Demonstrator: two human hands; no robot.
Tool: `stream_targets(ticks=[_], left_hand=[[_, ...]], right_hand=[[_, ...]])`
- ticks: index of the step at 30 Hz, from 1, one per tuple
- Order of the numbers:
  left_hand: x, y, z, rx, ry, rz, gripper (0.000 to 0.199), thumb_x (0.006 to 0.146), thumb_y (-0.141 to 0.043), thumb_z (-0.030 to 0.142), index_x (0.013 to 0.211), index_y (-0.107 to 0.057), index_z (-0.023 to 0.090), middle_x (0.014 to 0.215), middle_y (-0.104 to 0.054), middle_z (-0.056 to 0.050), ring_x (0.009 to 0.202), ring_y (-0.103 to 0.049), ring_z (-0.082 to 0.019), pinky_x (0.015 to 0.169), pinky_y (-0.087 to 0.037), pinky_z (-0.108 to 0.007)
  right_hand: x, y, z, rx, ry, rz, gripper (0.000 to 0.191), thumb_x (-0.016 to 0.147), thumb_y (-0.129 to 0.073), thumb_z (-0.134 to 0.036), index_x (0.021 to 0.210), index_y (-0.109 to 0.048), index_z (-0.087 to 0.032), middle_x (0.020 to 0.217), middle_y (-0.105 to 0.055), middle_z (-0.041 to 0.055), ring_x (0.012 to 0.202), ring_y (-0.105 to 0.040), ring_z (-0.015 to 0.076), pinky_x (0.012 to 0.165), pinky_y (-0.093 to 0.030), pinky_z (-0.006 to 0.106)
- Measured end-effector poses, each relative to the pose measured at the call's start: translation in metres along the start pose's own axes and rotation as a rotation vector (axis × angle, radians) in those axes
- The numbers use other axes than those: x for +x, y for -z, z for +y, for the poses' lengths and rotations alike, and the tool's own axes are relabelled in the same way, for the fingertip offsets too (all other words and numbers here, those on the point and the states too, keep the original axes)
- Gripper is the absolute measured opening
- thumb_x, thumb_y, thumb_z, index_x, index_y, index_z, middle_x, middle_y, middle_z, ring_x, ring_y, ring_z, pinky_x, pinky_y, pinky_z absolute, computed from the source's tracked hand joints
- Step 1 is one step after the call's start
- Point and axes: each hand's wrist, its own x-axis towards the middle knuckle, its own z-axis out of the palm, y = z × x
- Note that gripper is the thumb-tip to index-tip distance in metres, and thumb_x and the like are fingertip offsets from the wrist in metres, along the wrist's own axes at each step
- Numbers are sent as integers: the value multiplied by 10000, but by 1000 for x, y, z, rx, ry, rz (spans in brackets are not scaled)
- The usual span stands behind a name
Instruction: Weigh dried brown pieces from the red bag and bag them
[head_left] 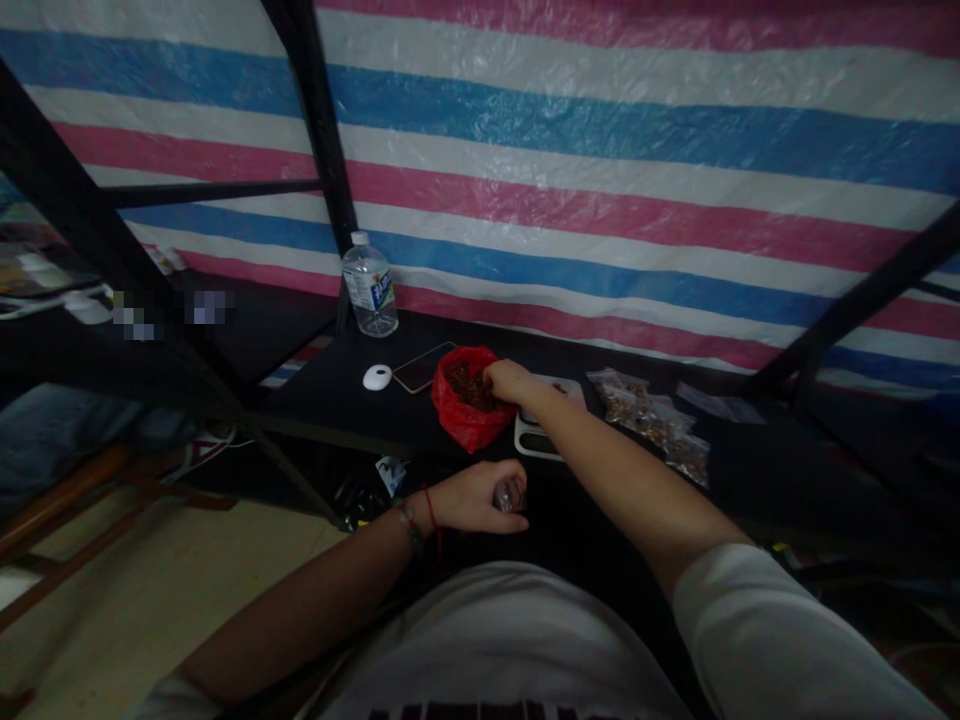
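My right hand [513,383] reaches over the rim of a red plastic bag [472,430], its fingers bent down into the loose brown pieces [468,384] inside. The fingertips are hidden there, so what they grip does not show. Below the bag, in front of the table edge, my left hand [476,497] curls around a small clear, shiny plastic item [510,495]; its exact kind is too dim to tell. Partly behind my right forearm lies a whitish kitchen scale [534,445]. Right of it, several clear zip bags [652,412] filled with brown pieces lie overlapping.
A flat clear plastic bag [718,404] lies farther right on the black table [315,395]. Left of the red bag are a phone [422,370], a white rounded case [377,377] and a large clear bottle [370,290]. Dark metal posts [319,120] frame the table before a striped sheet [600,170].
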Motion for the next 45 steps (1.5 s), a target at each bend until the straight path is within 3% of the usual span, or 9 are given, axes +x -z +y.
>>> stream_targets(ticks=[14,24,28,38,45], left_hand=[[8,1,0,-71,29,5,347,711,-733,336,926,-524,161,781,-612,5,673,-556,-109,592,-439,-221],[12,1,1,-99,27,-9,348,716,-737,348,926,-535,157,790,-615,6,686,-554,-103,626,-440,-227],[13,-1,1,-130,25,-24,348,719,-735,345,925,-530,153,777,-597,8,679,-544,-102,615,-440,-223],[11,-1,2,-100,33,-14,324,718,-730,328,912,-545,144,758,-589,11,661,-533,-98,603,-437,-222],[12,-4,-1,-134,18,-13,314,721,-731,320,905,-546,146,770,-592,12,677,-535,-96,621,-439,-225]], right_hand=[[0,-1,10,181,29,168,292,800,-541,-110,1010,-729,-184,1047,-727,36,976,-653,157,841,-434,188],[-6,-2,9,210,12,156,264,799,-579,-135,1012,-727,-185,1049,-725,41,967,-654,163,836,-439,191],[-8,-3,9,235,18,164,294,857,-505,-134,1048,-722,-185,1094,-712,50,999,-645,156,867,-431,188],[-12,-9,1,118,2,41,292,827,-553,-170,1074,-708,-173,1075,-713,87,988,-652,183,833,-449,210],[-9,-18,-6,99,8,39,312,810,-549,-137,1084,-693,-181,1045,-715,89,991,-652,189,846,-459,231]])
